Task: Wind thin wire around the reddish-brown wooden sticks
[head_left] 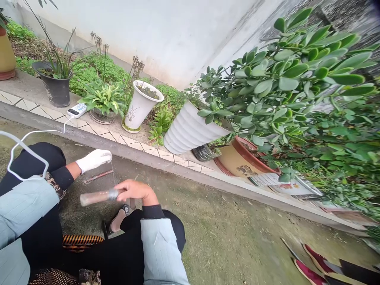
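Note:
My left hand (95,160), in a white glove, is closed with its fingers pinched on a thin thread or wire (113,170). That strand runs down towards my right hand (135,190), which is bare and closed around one end of a light-brown, handle-like stick (96,197). A grey band (113,194) is wrapped around the stick close to my fingers. Motion blurs the stick, so its exact kind does not show. Between the two hands, a thin reddish rod (98,177) is seen over the ground, below the glove.
A tiled ledge (113,136) with potted plants, including a white pot (141,107) and a ribbed white pot (192,128), crosses ahead. A white device (77,110) with a cable (44,131) lies on it. Another person's red shoes (314,261) are at lower right.

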A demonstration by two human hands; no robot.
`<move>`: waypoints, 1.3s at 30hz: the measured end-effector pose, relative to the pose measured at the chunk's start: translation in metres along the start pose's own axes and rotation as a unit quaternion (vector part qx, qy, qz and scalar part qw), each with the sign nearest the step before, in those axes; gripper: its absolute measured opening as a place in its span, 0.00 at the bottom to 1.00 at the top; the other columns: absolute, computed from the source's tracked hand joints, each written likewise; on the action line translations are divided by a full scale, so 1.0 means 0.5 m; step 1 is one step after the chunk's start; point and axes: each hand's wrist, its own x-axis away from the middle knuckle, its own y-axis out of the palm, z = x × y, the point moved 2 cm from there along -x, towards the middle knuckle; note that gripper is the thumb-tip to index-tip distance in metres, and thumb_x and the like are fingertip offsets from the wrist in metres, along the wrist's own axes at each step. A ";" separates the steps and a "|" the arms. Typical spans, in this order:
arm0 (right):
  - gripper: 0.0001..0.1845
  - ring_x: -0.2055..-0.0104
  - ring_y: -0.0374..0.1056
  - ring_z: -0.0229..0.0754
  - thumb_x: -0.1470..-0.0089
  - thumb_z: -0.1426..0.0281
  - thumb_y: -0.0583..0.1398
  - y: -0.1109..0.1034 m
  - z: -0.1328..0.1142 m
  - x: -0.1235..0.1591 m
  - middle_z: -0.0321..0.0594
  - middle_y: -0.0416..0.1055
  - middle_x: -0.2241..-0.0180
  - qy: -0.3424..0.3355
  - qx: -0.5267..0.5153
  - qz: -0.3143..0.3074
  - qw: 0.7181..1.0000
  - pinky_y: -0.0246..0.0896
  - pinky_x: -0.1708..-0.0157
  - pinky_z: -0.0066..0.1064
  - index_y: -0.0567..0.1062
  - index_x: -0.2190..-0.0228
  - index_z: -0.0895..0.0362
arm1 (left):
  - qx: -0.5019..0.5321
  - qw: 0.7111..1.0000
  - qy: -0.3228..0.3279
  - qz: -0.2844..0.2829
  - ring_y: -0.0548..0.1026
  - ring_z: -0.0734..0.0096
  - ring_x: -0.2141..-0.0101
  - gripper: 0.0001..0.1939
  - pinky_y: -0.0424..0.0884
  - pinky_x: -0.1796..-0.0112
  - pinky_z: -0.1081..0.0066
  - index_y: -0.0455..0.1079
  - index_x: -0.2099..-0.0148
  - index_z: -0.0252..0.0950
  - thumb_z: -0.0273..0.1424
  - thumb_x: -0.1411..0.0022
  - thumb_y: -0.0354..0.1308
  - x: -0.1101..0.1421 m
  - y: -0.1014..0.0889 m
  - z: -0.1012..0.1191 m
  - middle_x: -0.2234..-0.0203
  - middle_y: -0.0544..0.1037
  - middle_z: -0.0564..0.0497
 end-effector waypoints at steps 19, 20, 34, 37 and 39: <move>0.09 0.76 0.64 0.33 0.52 0.65 0.64 -0.021 0.044 -0.033 0.33 0.69 0.77 0.214 0.184 0.015 0.959 0.57 0.73 0.24 0.76 0.70 0.58 | -0.014 0.987 0.047 -0.150 0.66 0.73 0.73 0.16 0.62 0.69 0.76 0.67 0.69 0.32 0.41 0.39 0.51 0.015 0.036 0.044 0.75 0.71 0.52; 0.09 0.76 0.63 0.31 0.52 0.65 0.64 -0.010 0.039 -0.036 0.32 0.69 0.77 0.184 0.141 -0.029 0.972 0.58 0.73 0.23 0.76 0.70 0.59 | -0.040 0.989 0.054 -0.129 0.66 0.72 0.72 0.16 0.63 0.68 0.75 0.67 0.68 0.32 0.41 0.38 0.51 0.012 0.033 0.036 0.74 0.71 0.52; 0.14 0.73 0.64 0.38 0.46 0.60 0.56 -0.149 0.071 0.118 0.41 0.70 0.74 0.127 0.020 0.638 0.760 0.57 0.73 0.28 0.71 0.69 0.58 | 0.088 0.945 -0.003 -0.314 0.57 0.77 0.82 0.15 0.53 0.80 0.76 0.70 0.68 0.32 0.40 0.38 0.53 0.041 0.079 0.063 0.83 0.63 0.55; 0.09 0.65 0.68 0.43 0.49 0.64 0.61 -0.128 0.079 0.065 0.45 0.73 0.68 0.266 0.241 0.500 0.788 0.56 0.68 0.29 0.74 0.68 0.57 | 0.103 0.967 0.003 -0.235 0.59 0.78 0.81 0.16 0.56 0.79 0.77 0.69 0.68 0.31 0.41 0.39 0.54 0.034 0.050 0.079 0.79 0.67 0.53; 0.09 0.65 0.68 0.41 0.50 0.64 0.62 -0.101 0.074 0.024 0.43 0.73 0.68 0.264 0.296 0.368 0.841 0.56 0.69 0.28 0.75 0.68 0.56 | 0.098 0.983 0.006 -0.156 0.60 0.78 0.80 0.16 0.57 0.78 0.77 0.68 0.68 0.31 0.41 0.40 0.53 0.026 0.027 0.076 0.77 0.68 0.52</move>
